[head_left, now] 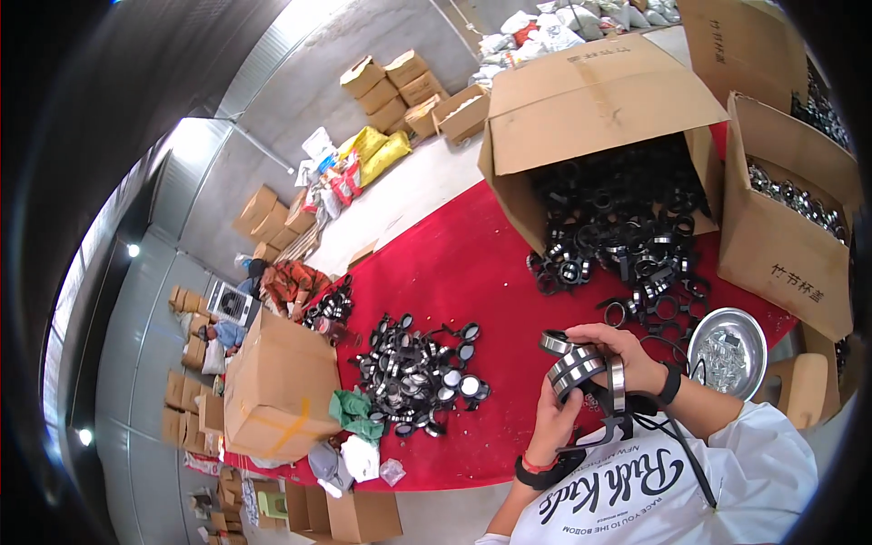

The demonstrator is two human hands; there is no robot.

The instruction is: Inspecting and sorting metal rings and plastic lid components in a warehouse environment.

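Both hands are working together here: the left hand is supporting from below, its fingers curled against the metal, while the right hand is reaching over the top, its fingers grasping the same cluster of round black-and-silver pieces with shiny metal bands. That cluster is sitting between the two palms, just in front of the person's white printed shirt, with dark loops hanging below. Exactly which finger is pressing which ring, one cannot tell.

Beyond, a large brown cardboard box is lying on its side on the red-covered bench, and a heap of similar black-and-silver pieces is spilling from its mouth. Near the right forearm, a round silver metal bowl is holding small clear pieces. Over to the left, a second pile of black-and-silver pieces is spreading across the red cover, near a crumpled green cloth. Farther off, a co-worker in an orange patterned top is leaning over more dark pieces.
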